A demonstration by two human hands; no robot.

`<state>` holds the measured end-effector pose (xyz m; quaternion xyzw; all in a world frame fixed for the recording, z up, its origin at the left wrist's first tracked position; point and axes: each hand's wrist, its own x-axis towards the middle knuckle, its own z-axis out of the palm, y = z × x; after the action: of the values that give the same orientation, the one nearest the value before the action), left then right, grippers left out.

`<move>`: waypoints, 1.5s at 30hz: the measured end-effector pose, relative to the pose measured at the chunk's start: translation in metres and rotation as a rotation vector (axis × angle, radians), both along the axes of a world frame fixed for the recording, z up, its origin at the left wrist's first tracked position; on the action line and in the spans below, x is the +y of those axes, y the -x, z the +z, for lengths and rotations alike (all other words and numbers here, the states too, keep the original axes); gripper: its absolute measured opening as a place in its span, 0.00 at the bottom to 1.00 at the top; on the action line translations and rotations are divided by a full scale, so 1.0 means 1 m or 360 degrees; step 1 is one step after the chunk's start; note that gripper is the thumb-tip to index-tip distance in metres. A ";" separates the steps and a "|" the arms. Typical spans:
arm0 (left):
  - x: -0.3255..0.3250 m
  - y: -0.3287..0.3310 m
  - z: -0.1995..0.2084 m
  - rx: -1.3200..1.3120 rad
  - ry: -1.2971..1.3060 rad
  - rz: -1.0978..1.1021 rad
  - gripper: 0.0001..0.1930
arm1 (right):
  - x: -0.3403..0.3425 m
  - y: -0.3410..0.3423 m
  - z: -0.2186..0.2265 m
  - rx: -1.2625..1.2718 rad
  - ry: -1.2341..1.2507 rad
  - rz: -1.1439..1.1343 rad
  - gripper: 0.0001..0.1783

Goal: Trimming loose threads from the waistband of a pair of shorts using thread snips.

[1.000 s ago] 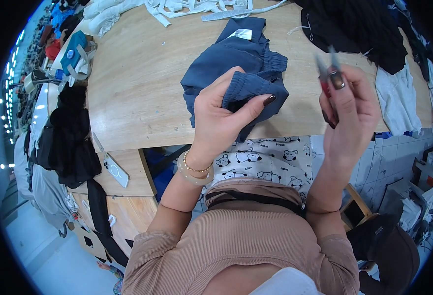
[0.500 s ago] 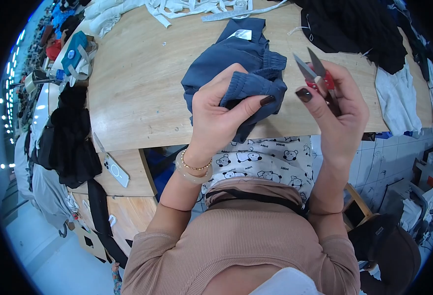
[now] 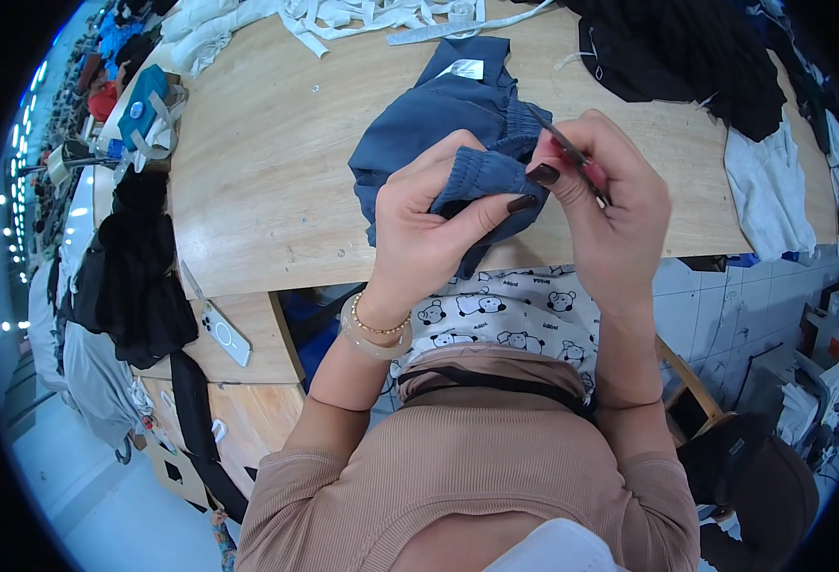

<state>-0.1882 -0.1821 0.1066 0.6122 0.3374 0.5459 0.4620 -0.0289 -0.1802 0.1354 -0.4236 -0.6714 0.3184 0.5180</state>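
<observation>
A blue garment [image 3: 410,129] with a gathered elastic edge and a small white label lies over the table edge in front of me. My left hand [image 3: 434,214] grips its elastic edge, thumb on top and fingers beneath the cloth. Small red-handled thread snips [image 3: 586,170] rest in my right hand [image 3: 615,205], their dark blades pointing up and left over the garment. The thumb and forefinger of that hand pinch at the elastic edge, close to my left thumb. Whatever sits between those fingertips is too small to make out.
White fabric strips [image 3: 353,14] lie along the far side of the wooden table [image 3: 257,172]. Black cloth [image 3: 677,57] is heaped at the far right, above white cloth [image 3: 770,191]. A phone [image 3: 226,334] lies at the lower left, near hanging black fabric [image 3: 138,276].
My right hand has moved left with the snips, from beside the garment to its elastic edge. The blades have turned from spread upright to slanting left. My left hand stays nearly still.
</observation>
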 end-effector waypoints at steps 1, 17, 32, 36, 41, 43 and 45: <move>0.000 0.000 0.000 0.0005 0.0001 -0.0001 0.07 | 0.000 0.003 -0.002 0.0033 0.0032 0.0009 0.06; 0.000 -0.003 0.001 0.0102 -0.0018 -0.0011 0.10 | 0.008 -0.015 -0.014 0.0001 -0.0192 -0.0323 0.04; 0.002 0.002 0.001 0.0064 0.0027 -0.0030 0.07 | 0.001 -0.013 -0.005 -0.0093 -0.0066 0.0089 0.08; -0.001 -0.001 0.002 0.0085 0.0059 -0.0036 0.07 | 0.006 -0.001 -0.008 0.0053 -0.0174 -0.0248 0.06; -0.005 -0.003 0.005 -0.0011 0.0262 0.0109 0.05 | 0.007 -0.017 -0.006 0.0212 0.0164 -0.0453 0.08; -0.006 -0.002 0.004 -0.0032 0.0255 0.0132 0.05 | 0.003 -0.018 0.001 0.0384 0.0428 -0.0247 0.08; -0.005 -0.002 0.003 -0.0053 0.0252 0.0152 0.05 | -0.007 -0.020 0.003 0.0338 0.0431 -0.0102 0.07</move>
<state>-0.1862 -0.1874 0.1096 0.5478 0.4006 0.5489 0.4880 -0.0089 -0.1867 0.1385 -0.4747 -0.5500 0.4322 0.5341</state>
